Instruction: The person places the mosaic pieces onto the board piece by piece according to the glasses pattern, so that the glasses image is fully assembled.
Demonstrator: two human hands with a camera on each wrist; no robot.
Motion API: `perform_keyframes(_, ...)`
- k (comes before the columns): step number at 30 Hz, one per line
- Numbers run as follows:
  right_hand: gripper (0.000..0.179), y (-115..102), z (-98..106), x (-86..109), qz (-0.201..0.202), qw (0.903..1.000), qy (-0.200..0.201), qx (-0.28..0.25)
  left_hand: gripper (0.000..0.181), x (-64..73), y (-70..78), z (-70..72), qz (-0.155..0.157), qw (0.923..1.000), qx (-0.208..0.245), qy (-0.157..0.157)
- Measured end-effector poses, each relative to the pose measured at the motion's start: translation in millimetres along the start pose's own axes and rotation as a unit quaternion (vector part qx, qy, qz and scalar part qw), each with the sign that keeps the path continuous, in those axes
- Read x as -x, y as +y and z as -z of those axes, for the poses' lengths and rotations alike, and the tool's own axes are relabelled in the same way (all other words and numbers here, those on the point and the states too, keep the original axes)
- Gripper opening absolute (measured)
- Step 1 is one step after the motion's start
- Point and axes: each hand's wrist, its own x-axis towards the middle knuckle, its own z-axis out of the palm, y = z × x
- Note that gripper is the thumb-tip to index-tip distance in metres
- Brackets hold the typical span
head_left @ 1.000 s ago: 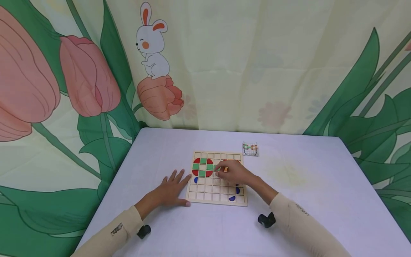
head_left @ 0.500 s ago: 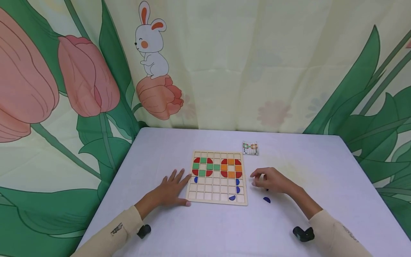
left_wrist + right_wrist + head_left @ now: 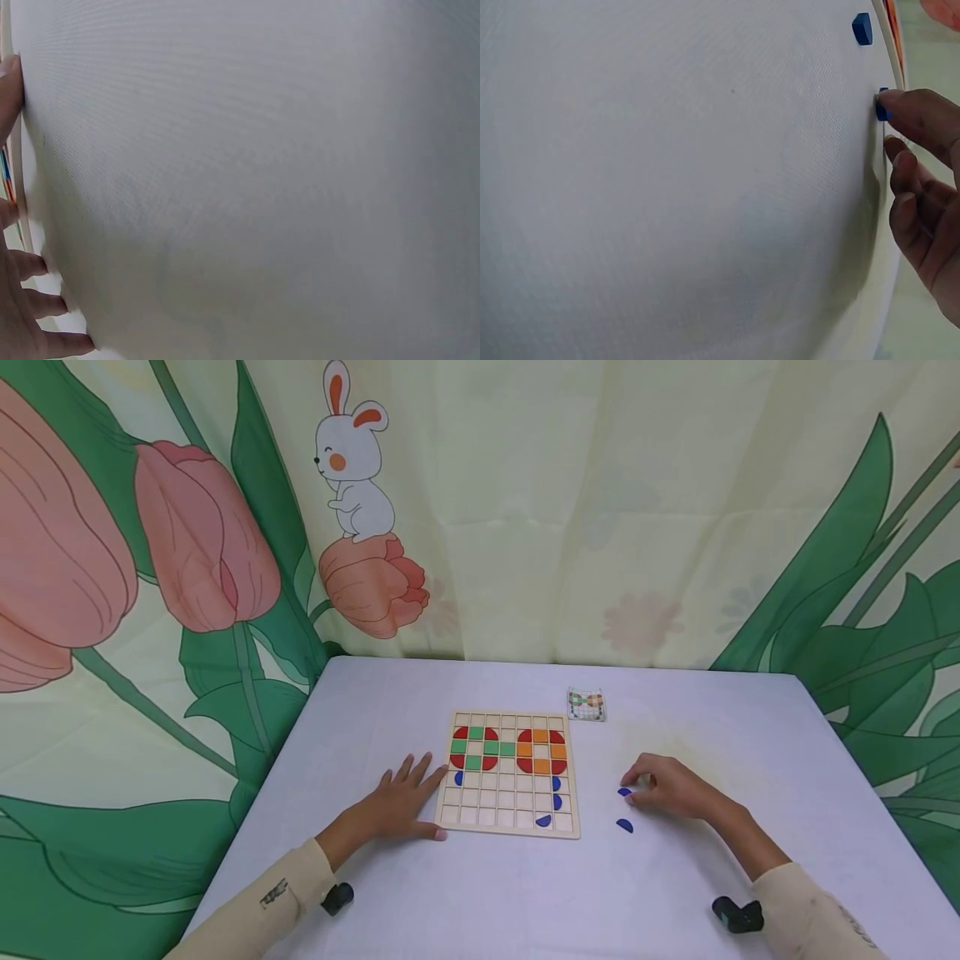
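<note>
A square wooden grid board [image 3: 499, 799] lies on the white table, its cells partly filled with red, green, orange and blue pieces. Beside its left edge my left hand [image 3: 392, 807] rests with spread fingers, thumb and forefinger touching the frame. To the right of the board, my right hand [image 3: 671, 787] pinches a blue half-circle piece [image 3: 624, 792] at the tabletop between thumb and forefinger. The right wrist view shows the thumb against this blue piece [image 3: 883, 112]. A second blue half-circle piece [image 3: 625, 826] lies just nearer the person.
Behind the board's right corner lies a small pattern card [image 3: 586, 704]. White cloth covers the table [image 3: 510, 902]. A curtain printed with tulips and a rabbit [image 3: 356, 477] hangs at the table's back edge.
The right hand has left the board and moved right to a loose blue half-circle piece, which it now pinches. The orange and red ring it covered is visible. The left hand stays put.
</note>
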Motion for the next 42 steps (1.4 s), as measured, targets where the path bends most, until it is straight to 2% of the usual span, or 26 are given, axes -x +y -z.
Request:
perform_keyframes(6, 0.025, 3, 1, -0.7, 0.015, 0.9998, 0.014, -0.002, 0.11, -0.8, 0.2, 0.4, -0.001, 1.0, -0.001, -0.001)
perform_keyframes(12, 0.027, 1, -5, 3.9, -0.029, 0.996, 0.077, 0.034, 0.11, -1.5, 0.0, 0.6, -0.001, 1.0, -0.003, 0.0)
perform_keyframes(17, 0.036, -2, -13, 7.6, -0.056, 0.9911, 0.104, 0.063, 0.111, -0.9, 0.6, 1.9, -0.003, 1.0, -0.002, 0.001)
perform_keyframes(22, 0.027, -2, -17, 9.0, -0.064, 0.9884, 0.123, 0.062, 0.111, -1.1, 0.6, 2.3, -0.006, 1.0, -0.005, 0.001)
perform_keyframes(33, 0.022, -4, -17, 10.8, -0.052, 0.9922, 0.108, 0.033, 0.11, -1.3, 0.0, 1.2, -0.004, 1.0, 0.003, 0.002)
perform_keyframes(42, 0.02, -5, -20, 7.5, -0.007, 0.996, 0.089, -0.004, 0.11, -1.5, -0.6, -0.7, -0.001, 1.0, -0.002, 0.003)
